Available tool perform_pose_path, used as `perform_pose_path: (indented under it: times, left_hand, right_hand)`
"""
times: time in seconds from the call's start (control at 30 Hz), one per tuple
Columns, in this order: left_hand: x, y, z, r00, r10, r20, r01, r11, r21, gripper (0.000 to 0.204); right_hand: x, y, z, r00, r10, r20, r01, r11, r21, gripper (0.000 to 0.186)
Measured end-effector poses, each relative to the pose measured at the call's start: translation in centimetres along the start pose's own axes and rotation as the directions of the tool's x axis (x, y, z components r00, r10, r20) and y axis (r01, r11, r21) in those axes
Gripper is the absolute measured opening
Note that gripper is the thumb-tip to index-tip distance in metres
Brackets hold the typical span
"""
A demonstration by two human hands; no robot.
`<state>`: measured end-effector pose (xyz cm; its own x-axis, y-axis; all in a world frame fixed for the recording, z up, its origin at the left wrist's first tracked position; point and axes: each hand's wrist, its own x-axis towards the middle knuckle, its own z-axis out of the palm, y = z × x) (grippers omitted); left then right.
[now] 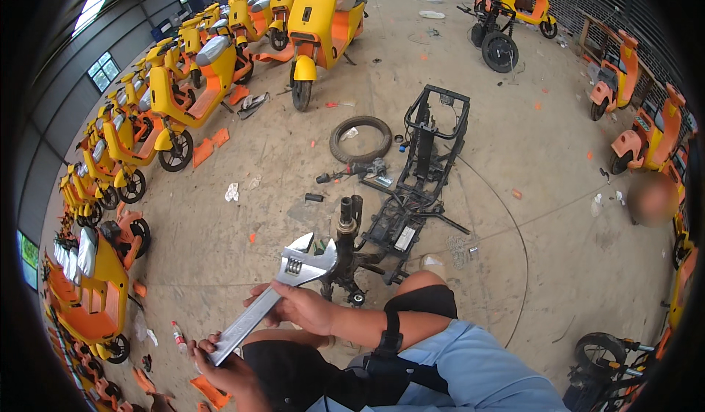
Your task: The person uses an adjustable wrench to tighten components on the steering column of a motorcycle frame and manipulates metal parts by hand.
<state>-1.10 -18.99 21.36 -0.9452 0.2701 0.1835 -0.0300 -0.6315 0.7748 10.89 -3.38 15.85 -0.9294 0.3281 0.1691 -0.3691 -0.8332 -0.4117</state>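
A large silver adjustable wrench (250, 319) slants up to the right in front of me, its jaws apart with nothing seen between them. Around the lower end of its handle, the fingers of my left hand (222, 371) are closed. My right hand (299, 308) grips the handle just below the head, some fingers hidden behind it. Past the wrench head stands the upright steering tube (346, 217) of a stripped black scooter frame (402, 219), which lies on the concrete floor before my knees. The wrench head overlaps the tube's lower parts in view; whether they touch I cannot tell.
Beyond the frame lie a loose tire (377, 152), a power tool (365, 168) and a short black cylinder (313, 197). A thin cable (524, 247) curves across the floor at right. Yellow-orange scooters (317, 26) stand in rows at left. A plastic bottle (179, 336) lies at lower left.
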Motion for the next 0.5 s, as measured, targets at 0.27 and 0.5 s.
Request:
perform_pose_path:
  times: [0.27,0.5]
  left_hand:
    - [-10.8,-2.6,-0.2,0.689,0.364,0.627,-0.517,0.853,0.073,0.044]
    - [-14.2,-1.7,3.4,0.122,0.058,0.991,-0.676,0.736,0.040,0.020]
  right_hand:
    - [-7.7,-1.6,-2.6,0.988,-0.011,-0.155,-0.003,0.996,-0.089,0.042]
    - [-13.1,-5.3,-2.5,0.983,-0.002,-0.181,-0.042,0.971,-0.237,0.044]
